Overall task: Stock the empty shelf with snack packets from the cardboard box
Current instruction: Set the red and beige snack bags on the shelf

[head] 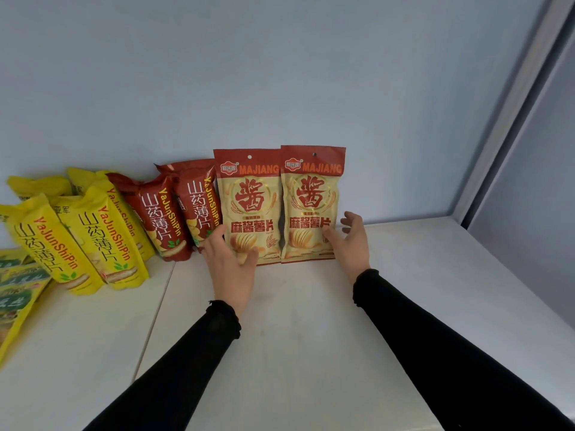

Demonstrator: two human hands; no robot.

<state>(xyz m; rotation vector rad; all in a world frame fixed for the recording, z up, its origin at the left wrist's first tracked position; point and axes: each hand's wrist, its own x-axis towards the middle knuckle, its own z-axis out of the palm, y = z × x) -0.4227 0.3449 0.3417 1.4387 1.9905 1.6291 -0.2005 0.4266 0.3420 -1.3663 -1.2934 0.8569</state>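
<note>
Head view shows both hands relaxed: left hand (231, 259) touches the left packet (249, 206), right hand (350, 241) beside the right packet (312, 203). Both stand against the shelf (404, 290) wall; they may slide forward and fall.

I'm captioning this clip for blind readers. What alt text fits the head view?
Two hands, left hand and right hand, steady two upright MAJIANG packets against the back wall of a white shelf. Red packets and yellow packets lean in rows to the left.
</note>
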